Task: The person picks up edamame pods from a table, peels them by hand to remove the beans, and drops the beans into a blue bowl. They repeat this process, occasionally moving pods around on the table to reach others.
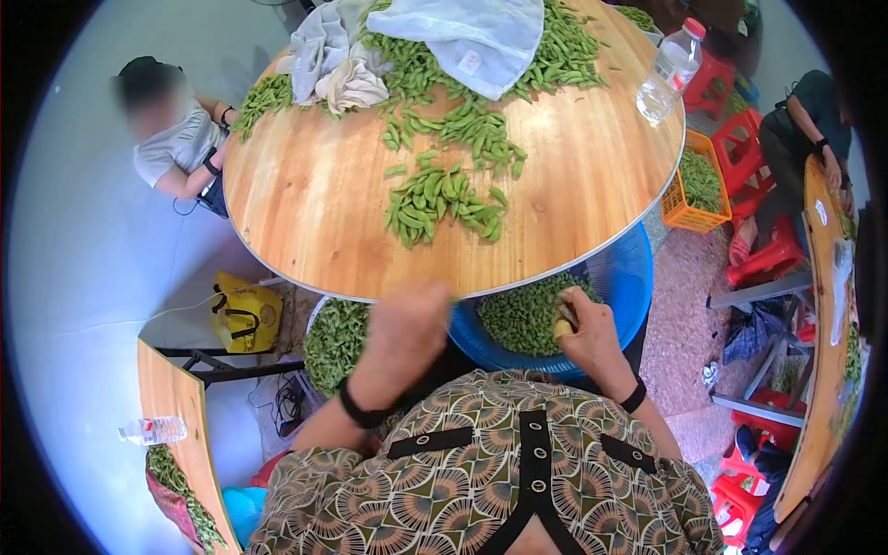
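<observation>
The small green beans (518, 319) lie in a blue basin (638, 277) below the counter's (314, 203) near edge. Over them, my right grip (594, 339) is curled closed, a small yellow thing (561, 327) at its thumb; I cannot tell whether it is held or worn. My left grip (407, 338) is blurred, so its state I cannot tell; it is near a tub of green pieces (335, 347). A loose pile of pods (435, 199) rests on the counter, with a bigger heap (569, 51) behind, partly under a pale cloth (472, 32).
</observation>
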The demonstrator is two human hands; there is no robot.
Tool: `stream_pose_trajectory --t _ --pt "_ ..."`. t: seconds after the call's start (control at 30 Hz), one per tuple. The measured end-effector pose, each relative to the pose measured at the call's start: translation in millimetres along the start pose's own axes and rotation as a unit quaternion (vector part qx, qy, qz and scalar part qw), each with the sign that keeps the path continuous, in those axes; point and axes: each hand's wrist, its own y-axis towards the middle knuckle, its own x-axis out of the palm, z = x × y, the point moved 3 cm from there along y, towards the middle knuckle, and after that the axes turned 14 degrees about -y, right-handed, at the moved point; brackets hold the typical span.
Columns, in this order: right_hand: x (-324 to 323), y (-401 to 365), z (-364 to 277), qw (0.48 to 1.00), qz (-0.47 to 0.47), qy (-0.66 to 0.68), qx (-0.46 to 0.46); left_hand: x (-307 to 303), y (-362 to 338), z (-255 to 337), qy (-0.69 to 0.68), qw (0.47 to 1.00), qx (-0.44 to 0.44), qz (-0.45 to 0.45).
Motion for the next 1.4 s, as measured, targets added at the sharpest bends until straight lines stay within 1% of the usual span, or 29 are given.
stream_pose_trajectory --t 0.07,0.1,0.13,0.17,0.2,0.27,0.3,0.37,0.4,0.43,0.47,0.5,0.57,0.6,0.67,0.73,0.8,0.87,0.9,0.93,0.97,1.0,1.07,1.1,1.13,1.2,1.23,1.3,1.4 --pt "10.1 -6.2 37.8 0.978 -0.078 -0.194 0.029 -33.1 9.3 -10.4 0.075 0.995 0.018 0.059" --pt "17.0 -11.6 52.0 0.978 -0.073 -0.193 0.025 -35.0 19.5 -14.8 0.076 0.995 0.017 0.061" --pt "14.7 -8.2 46.5 0.978 -0.072 -0.194 0.021 -35.4 32.2 -20.1 0.027 0.997 0.03 0.063" --pt "11.5 -5.7 35.2 0.991 -0.076 -0.106 0.017 -35.3 44.9 -25.8 -0.023 0.997 0.043 0.063" --pt "8.9 -4.3 24.4 0.997 -0.079 -0.017 0.014 -33.8 62.0 -32.2 -0.023 0.997 0.043 0.063" --pt "4.0 -0.9 9.5 0.997 -0.08 0.003 0.013 -27.3 101.7 -43.9 0.005 0.992 0.117 0.055" --pt "2.0 -0.1 4.6 0.996 -0.083 0.024 0.012 -21.3 118.5 -59.3 0.004 0.991 0.12 0.056" --pt "-0.8 -4.8 1.0 0.997 -0.07 0.033 0.016 -2.1 139.9 -83.4 0.073 0.984 0.161 -0.024" --pt "-3.0 -6.4 0.2 0.997 -0.058 0.044 0.02 -3.8 141.4 -82.8 0.072 0.984 0.162 -0.022" --pt "-6.1 -7.2 -1.8 0.997 -0.056 0.044 0.021 -4.4 143.8 -84.1 0.081 0.985 0.147 -0.048" --pt "-8.9 -10.0 -3.5 0.995 -0.067 0.054 0.047 -4.1 144.3 -85.0 0.089 0.985 0.13 -0.075" --pt "-9.3 -12.1 -3.7 0.992 -0.079 0.064 0.072 -6.3 142.5 -82.1 0.089 0.984 0.131 -0.077" --pt "-8.5 -11.1 -3.5 0.991 -0.074 0.083 0.071 -13.1 136.9 -76.6 0.02 0.994 0.094 -0.057" --pt "-8.2 -9.3 -3.9 0.99 -0.069 0.102 0.069 -14.2 134.1 -74.6 0.021 0.994 0.092 -0.057" --pt "-9.7 -1.6 -10.2 0.991 -0.077 0.098 0.052 -19.8 127.3 -73.5 -0.062 0.995 0.08 0.008" --pt "-12.6 5.6 -19.7 0.991 -0.087 0.093 0.034 -19.4 122.2 -76.0 -0.066 0.994 0.084 0.02" --pt "-14.4 11.2 -29.3 0.987 -0.091 0.13 0.017 -20.8 118.5 -72.1 -0.07 0.993 0.091 0.031" --pt "-13.3 15.9 -31.9 0.987 -0.082 0.135 -0.001 -27.4 110.5 -59.3 -0.057 0.988 0.119 0.078" --pt "-13.5 18.4 -33.7 0.987 -0.072 0.139 -0.019 -32.2 107.0 -52.3 -0.058 0.988 0.118 0.077" --pt "-14.2 20.6 -36.7 0.987 -0.073 0.139 -0.019 -36.4 104.4 -44.5 -0.094 0.989 0.104 0.038" --pt "-16.2 22.2 -41.6 0.979 -0.084 0.185 -0.01 -38.5 101.0 -37.0 -0.13 0.987 0.09 -0.002" --pt "-18.3 22.6 -46.7 0.969 -0.095 0.23 0.003 -38.4 94.2 -27.9 -0.133 0.987 0.089 -0.006" --pt "-25.8 26.4 -62.5 0.962 -0.103 0.253 0.021 -25.9 75.6 -7.2 -0.193 0.972 0.114 -0.068" --pt "-27.6 28.6 -66.3 0.955 -0.11 0.275 0.031 -16.4 70.8 -1.2 -0.214 0.964 0.138 -0.074" --pt "-26.5 30.0 -64.7 0.955 -0.109 0.273 0.039 -10.8 66.0 4.5 -0.22 0.962 0.138 -0.079" --pt "-21.0 32.6 -62.7 0.943 -0.131 0.306 0.009 -8.2 60.3 15.3 -0.247 0.958 0.129 -0.069" --pt "-18.9 31.9 -60.2 0.949 -0.116 0.292 0.002 -4.5 59.1 16.5 -0.25 0.957 0.13 -0.071" --pt "-22.9 28.7 -60.6 0.947 -0.123 0.295 0.024 0.0 58.0 14.7 -0.307 0.946 0.092 -0.046" --pt "-30.0 25.5 -59.7 0.945 -0.138 0.294 0.043 1.7 59.8 15.9 -0.326 0.939 0.094 -0.058"
